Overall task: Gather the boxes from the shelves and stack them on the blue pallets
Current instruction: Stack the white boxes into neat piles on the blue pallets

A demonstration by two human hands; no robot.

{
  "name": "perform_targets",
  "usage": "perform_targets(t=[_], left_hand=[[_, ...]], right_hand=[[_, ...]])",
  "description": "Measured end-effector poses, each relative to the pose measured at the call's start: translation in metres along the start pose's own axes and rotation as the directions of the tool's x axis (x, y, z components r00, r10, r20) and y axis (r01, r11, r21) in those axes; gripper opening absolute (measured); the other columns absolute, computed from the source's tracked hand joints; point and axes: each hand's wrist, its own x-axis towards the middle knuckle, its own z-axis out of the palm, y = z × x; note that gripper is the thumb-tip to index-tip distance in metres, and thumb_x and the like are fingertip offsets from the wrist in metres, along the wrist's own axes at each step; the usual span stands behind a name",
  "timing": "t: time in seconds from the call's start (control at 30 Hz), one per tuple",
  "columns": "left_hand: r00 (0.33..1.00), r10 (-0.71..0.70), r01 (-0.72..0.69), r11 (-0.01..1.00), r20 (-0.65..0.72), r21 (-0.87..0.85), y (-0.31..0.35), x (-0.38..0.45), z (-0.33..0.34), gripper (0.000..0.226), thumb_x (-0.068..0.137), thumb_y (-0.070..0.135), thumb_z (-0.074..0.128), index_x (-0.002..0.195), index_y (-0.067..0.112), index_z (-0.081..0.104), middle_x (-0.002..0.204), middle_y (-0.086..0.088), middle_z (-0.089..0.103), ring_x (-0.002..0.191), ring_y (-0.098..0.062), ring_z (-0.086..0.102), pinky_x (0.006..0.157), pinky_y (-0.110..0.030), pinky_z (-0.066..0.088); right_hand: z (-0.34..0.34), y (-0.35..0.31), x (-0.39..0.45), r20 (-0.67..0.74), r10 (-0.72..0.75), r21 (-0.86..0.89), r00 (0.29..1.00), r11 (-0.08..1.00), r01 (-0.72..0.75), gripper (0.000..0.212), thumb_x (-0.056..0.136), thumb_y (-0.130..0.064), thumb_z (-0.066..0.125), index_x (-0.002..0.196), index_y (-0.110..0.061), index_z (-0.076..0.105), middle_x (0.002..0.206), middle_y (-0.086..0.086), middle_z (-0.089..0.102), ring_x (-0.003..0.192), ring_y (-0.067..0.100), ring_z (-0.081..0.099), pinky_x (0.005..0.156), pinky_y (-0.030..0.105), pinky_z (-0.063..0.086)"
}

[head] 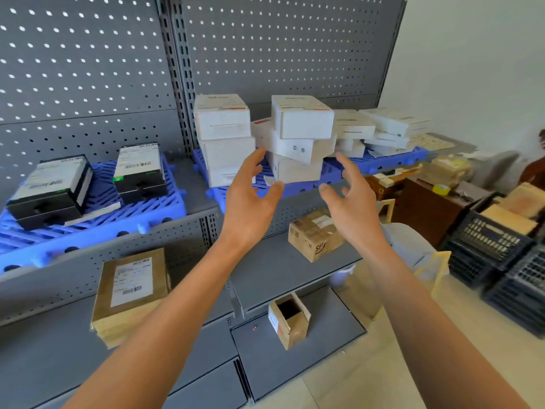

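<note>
While both hands stay in the air in front of the grey shelf unit, no box is held. At the far left, on the upper shelf, a blue pallet carries two stacks of black boxes with white labels on top. Below it, on the middle shelf, a flat brown parcel with a white label lies alone, well left of the hands.

The left hand is lifted with the fingers spread and a little bent; it touches nothing. Behind its fingertips stands a stack of white boxes on a second blue pallet. The middle stack of white boxes is not straight: the boxes are turned against each other. This stack shows between the two hands and a little above them, farther back on the pallet.

The right hand is also open, with the fingers spread and curved and the palm turned to the left hand, and it holds nothing. Under it, on the middle shelf, sits a small brown carton. On the lowest shelf a small open carton stands. More to the right, thin white boxes lie in loose piles on the pallet's far end. At the far right, dark plastic crates stand on the floor.
</note>
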Motion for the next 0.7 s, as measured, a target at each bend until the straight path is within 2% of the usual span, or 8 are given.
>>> perform_targets(t=[0.07, 0.13, 0.17, 0.27, 0.43, 0.53, 0.63, 0.7], left_hand=[[1.0, 0.008, -0.008, 1.0, -0.013, 0.007, 0.004, 0.009, 0.014, 0.066, 0.096, 0.018, 0.066, 0.153, 0.026, 0.036, 0.134, 0.027, 0.047, 0.127, 0.002, 0.044, 0.109, -0.038, 0.044], [0.999, 0.013, -0.013, 1.0, -0.041, 0.02, 0.006, 0.02, 0.027, 0.072, 0.094, 0.019, 0.068, 0.155, 0.027, 0.032, 0.13, 0.034, 0.042, 0.128, 0.003, 0.043, 0.109, -0.039, 0.045], [0.998, 0.018, -0.017, 1.0, -0.056, 0.021, 0.008, 0.024, 0.033, 0.074, 0.093, 0.019, 0.068, 0.156, 0.028, 0.031, 0.133, 0.035, 0.041, 0.13, 0.002, 0.043, 0.109, -0.041, 0.045], [0.995, 0.063, -0.058, 0.997, -0.083, 0.058, 0.005, 0.041, 0.051, 0.074, 0.089, 0.023, 0.068, 0.154, 0.031, 0.032, 0.143, 0.02, 0.051, 0.129, -0.01, 0.051, 0.104, -0.044, 0.049], [0.984, 0.034, -0.021, 0.997, -0.172, 0.079, -0.005, 0.057, 0.077, 0.082, 0.087, 0.026, 0.073, 0.155, 0.03, 0.028, 0.146, 0.01, 0.051, 0.132, -0.014, 0.051, 0.107, -0.045, 0.048], [0.972, 0.038, -0.017, 0.996, -0.232, 0.092, -0.005, 0.065, 0.087, 0.087, 0.085, 0.037, 0.076, 0.155, 0.03, 0.026, 0.148, 0.009, 0.05, 0.135, -0.017, 0.05, 0.109, -0.048, 0.045], [0.958, 0.056, -0.024, 0.993, -0.283, 0.115, -0.001, 0.071, 0.095, 0.084, 0.084, 0.038, 0.077, 0.153, 0.029, 0.03, 0.144, 0.01, 0.054, 0.132, -0.016, 0.054, 0.107, -0.049, 0.048], [0.95, 0.062, -0.027, 0.993, -0.307, 0.116, -0.001, 0.072, 0.098, 0.081, 0.085, 0.035, 0.078, 0.151, 0.027, 0.033, 0.141, 0.009, 0.057, 0.129, -0.016, 0.057, 0.104, -0.047, 0.05]], right_hand=[[-0.009, 0.01, 0.014, 0.008, -0.015, -0.009, 1.0, 1.0, 0.015, 0.061, 0.098, -0.022, 0.061, 0.153, -0.029, 0.035, 0.137, -0.012, 0.046, 0.112, 0.015, 0.037, 0.077, 0.019, 0.043], [-0.013, 0.019, 0.031, 0.022, -0.027, -0.011, 0.999, 1.0, 0.027, 0.061, 0.097, -0.023, 0.062, 0.152, -0.028, 0.036, 0.141, -0.013, 0.045, 0.107, 0.005, 0.05, 0.076, 0.006, 0.043], [-0.015, 0.023, 0.04, 0.032, -0.034, -0.006, 0.999, 0.999, 0.034, 0.062, 0.096, -0.025, 0.062, 0.152, -0.029, 0.036, 0.146, -0.013, 0.045, 0.108, -0.003, 0.055, 0.085, 0.006, 0.044], [-0.017, 0.037, 0.067, 0.072, -0.07, 0.03, 0.995, 0.997, 0.068, 0.061, 0.095, -0.03, 0.064, 0.15, -0.032, 0.037, 0.152, -0.012, 0.045, 0.134, 0.004, 0.044, 0.11, 0.031, 0.041], [-0.02, 0.049, 0.1, 0.14, -0.127, 0.125, 0.982, 0.986, 0.11, 0.068, 0.093, -0.044, 0.066, 0.152, -0.031, 0.035, 0.151, -0.019, 0.042, 0.136, -0.003, 0.037, 0.109, 0.02, 0.034], [-0.019, 0.048, 0.112, 0.194, -0.187, 0.205, 0.963, 0.968, 0.147, 0.074, 0.09, -0.05, 0.068, 0.153, -0.03, 0.034, 0.139, -0.028, 0.042, 0.114, -0.029, 0.036, 0.093, -0.002, 0.03], [-0.013, 0.047, 0.124, 0.207, -0.232, 0.27, 0.95, 0.947, 0.173, 0.077, 0.087, -0.053, 0.07, 0.152, -0.028, 0.036, 0.144, -0.022, 0.046, 0.128, -0.013, 0.04, 0.104, 0.014, 0.035], [-0.009, 0.046, 0.131, 0.213, -0.254, 0.309, 0.943, 0.934, 0.181, 0.073, 0.087, -0.051, 0.071, 0.149, -0.028, 0.04, 0.13, -0.033, 0.049, 0.125, -0.009, 0.047, 0.103, 0.017, 0.041]])
